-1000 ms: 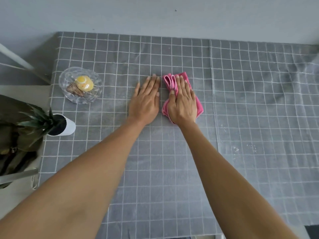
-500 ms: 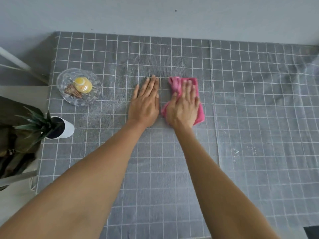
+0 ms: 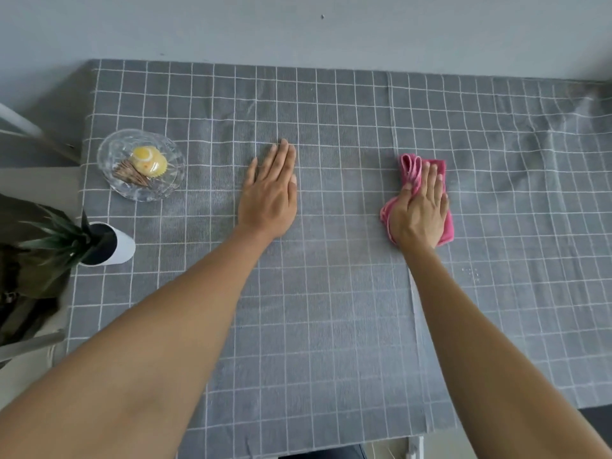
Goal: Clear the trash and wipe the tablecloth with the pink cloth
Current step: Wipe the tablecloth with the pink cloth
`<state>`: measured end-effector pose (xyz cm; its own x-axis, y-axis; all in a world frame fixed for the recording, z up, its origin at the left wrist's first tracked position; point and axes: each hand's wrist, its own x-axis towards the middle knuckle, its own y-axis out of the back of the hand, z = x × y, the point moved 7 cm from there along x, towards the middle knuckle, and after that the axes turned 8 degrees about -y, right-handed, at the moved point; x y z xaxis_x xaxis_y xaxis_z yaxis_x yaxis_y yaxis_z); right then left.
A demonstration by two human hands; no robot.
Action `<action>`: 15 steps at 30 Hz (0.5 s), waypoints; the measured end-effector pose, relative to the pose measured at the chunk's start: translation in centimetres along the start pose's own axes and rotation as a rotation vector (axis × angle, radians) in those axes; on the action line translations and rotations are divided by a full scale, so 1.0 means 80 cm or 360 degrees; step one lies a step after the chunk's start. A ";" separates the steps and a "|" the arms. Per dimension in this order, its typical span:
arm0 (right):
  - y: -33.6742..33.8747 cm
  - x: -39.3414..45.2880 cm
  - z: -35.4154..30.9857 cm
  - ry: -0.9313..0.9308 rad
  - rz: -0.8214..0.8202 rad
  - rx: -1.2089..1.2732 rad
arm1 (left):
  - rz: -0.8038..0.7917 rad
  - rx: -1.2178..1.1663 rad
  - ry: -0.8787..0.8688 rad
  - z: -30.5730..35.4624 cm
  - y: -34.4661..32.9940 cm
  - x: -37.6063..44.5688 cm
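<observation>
A grey checked tablecloth [image 3: 331,309] covers the table; one pink cloth [image 3: 410,168] lies under the flat right hand [image 3: 419,213], fingers together; the left hand [image 3: 270,197] rests flat left of it; one glass dish [image 3: 109,154] sits farther left.

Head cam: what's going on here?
A person is wiping a grey checked tablecloth. The right hand presses a pink cloth flat onto it; the left hand rests palm-down on the fabric. A glass dish and a white cup sit at the left. Small white specks lie right of the right forearm.
</observation>
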<state>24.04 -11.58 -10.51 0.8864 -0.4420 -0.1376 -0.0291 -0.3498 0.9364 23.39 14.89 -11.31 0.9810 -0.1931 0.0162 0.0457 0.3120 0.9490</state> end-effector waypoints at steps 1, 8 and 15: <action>-0.002 -0.002 -0.003 -0.0027 0.0003 0.0003 | -0.0030 -0.0007 0.0006 -0.001 0.000 0.001; -0.025 -0.080 -0.043 0.0232 -0.0113 -0.0031 | -0.0066 -0.0164 -0.0004 0.036 -0.004 -0.058; -0.031 -0.169 -0.029 0.0682 -0.0261 -0.0003 | 0.0016 -0.0022 -0.0020 0.049 -0.015 -0.117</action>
<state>13.22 -2.82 -10.21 0.9904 0.0004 -0.1384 0.1279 -0.3847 0.9141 13.40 12.66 -11.36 0.9791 -0.2013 0.0297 0.0386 0.3269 0.9443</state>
